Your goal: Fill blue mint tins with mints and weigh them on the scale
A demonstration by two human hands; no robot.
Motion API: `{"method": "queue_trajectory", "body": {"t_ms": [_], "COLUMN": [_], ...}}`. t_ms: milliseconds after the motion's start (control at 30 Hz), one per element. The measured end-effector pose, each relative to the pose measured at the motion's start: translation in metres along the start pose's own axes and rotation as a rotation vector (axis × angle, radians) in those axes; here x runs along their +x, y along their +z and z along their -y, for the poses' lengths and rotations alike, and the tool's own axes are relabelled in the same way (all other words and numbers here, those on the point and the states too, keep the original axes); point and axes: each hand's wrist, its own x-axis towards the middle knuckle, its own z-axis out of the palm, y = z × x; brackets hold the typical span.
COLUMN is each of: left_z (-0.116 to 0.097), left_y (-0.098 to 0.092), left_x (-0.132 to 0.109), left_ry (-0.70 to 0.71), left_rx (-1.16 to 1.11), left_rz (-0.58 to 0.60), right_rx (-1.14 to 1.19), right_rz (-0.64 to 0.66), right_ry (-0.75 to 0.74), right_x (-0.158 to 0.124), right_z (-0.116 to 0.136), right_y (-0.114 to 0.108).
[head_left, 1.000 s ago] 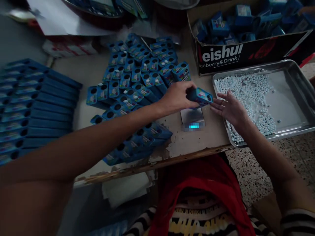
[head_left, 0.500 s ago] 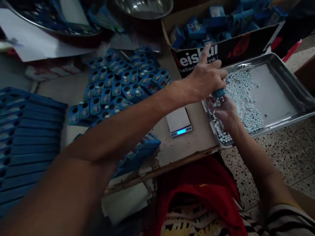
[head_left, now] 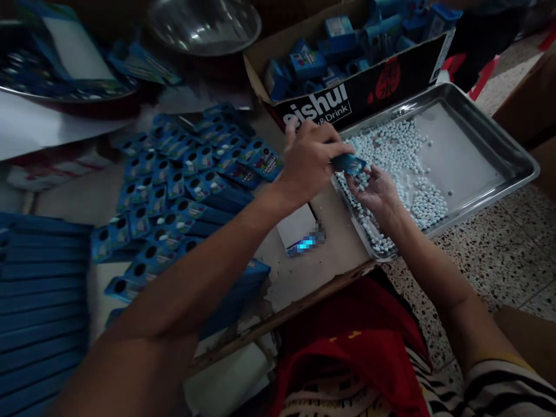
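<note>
My left hand (head_left: 309, 159) is closed around a small blue candy box (head_left: 351, 164), held tilted with its end toward my other hand. Just below that end is my right hand (head_left: 377, 192), palm up, fingers apart and slightly curled; no candies show clearly in its palm. Both hands are over the near left side of a metal tray (head_left: 482, 191) with many small white candies (head_left: 428, 202). To the left stand rows of upright blue boxes (head_left: 208, 185) with round holes in their tops, several showing white candies.
A digital scale (head_left: 297, 229) lies on the table below my left wrist. Behind the tray is a black carton (head_left: 369, 95) full of blue boxes. Metal bowls (head_left: 204, 26) stand at the back. Blue boxes are stacked (head_left: 43, 301) at the left.
My left hand has drawn back left and turned the box more level, its end toward my right hand. The candies seen in my right palm no longer show. The view has shifted.
</note>
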Motion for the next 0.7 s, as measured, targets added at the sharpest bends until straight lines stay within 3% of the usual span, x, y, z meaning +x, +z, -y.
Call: {"method": "queue_trajectory", "body": {"t_ms": [167, 333, 467, 700], "left_z": [0.045, 0.070, 0.077, 0.064], "left_y": [-0.011, -0.032, -0.033, -0.035], "left_x": [-0.042, -0.108, -0.145, -0.160], "left_ry": [-0.216, -0.513, -0.597, -0.625], "left_rx": [-0.297, -0.433, -0.475, -0.393], "left_rz": [-0.099, -0.018, 0.071, 0.181], "right_rx": [-0.046, -0.096, -0.164, -0.210], "right_rz": [0.049, 0.167, 0.231, 0.153], "right_ry": [0.067, 0.064, -0.003, 0.041], "right_x": [-0.017, -0.017, -0.008, -0.008], "right_z": [0.004, 0.012, 0.014, 0.014], "right_y": [0.003, -0.001, -0.003, -0.002]}}
